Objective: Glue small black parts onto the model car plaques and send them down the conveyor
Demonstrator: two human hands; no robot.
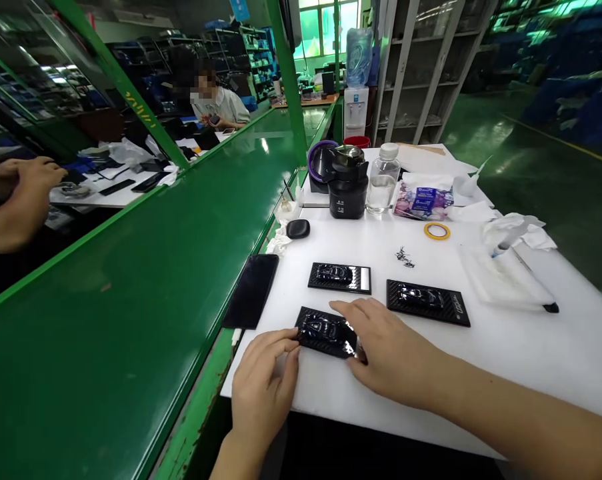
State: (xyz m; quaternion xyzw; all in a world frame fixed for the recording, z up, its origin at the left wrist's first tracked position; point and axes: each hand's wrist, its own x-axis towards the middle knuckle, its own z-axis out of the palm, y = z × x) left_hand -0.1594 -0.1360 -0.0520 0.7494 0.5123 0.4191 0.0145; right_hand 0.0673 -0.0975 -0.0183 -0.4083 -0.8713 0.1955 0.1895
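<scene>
The bare left hand (265, 383) rises from the bottom edge on a short stretch of bare left forearm (231, 460), wrist straight, its back toward the camera. Its fingers are curled, with the thumb and forefinger tips drawn close in a pinch. The bare right hand (391, 353) reaches in from the lower right on a long bare right forearm (505, 413), palm down, fingers loosely extended and pointing left. The hands are near each other, not touching.

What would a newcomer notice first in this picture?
The left hand pinches the edge of a glossy black carbon-patterned rectangular card at the front of the white table, the right hand resting on it. Two matching cards lie beyond, and a long green conveyor belt runs along the left.
</scene>
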